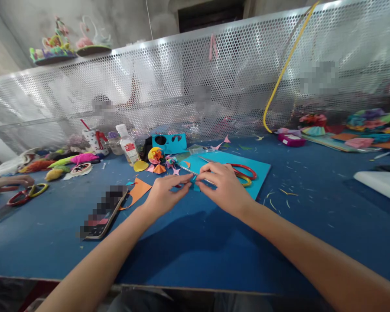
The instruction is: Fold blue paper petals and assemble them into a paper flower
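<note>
Close together over the table, my two hands have their fingertips nearly meeting at a small piece of blue paper (195, 185). My left hand (167, 190) pinches at its left side with thumb and forefinger. Bent and closed, my right hand (225, 186) has a thin metal rod (189, 170) running under its fingers, pointing away to the left; its far part lies over the paper. Scissors with red and yellow handles (247, 173) lie behind my right hand, partly hidden by it, on a larger blue sheet (261, 167).
Left of my hands lie a phone (107, 214) and an orange paper scrap (137, 190). A bottle (129, 147), a paper flower (156, 155) and cut-out blue paper (170, 143) stand behind. At far left, another person's hand (9, 184) is by scissors (27, 195). A perforated metal screen (169, 86) borders the back.
</note>
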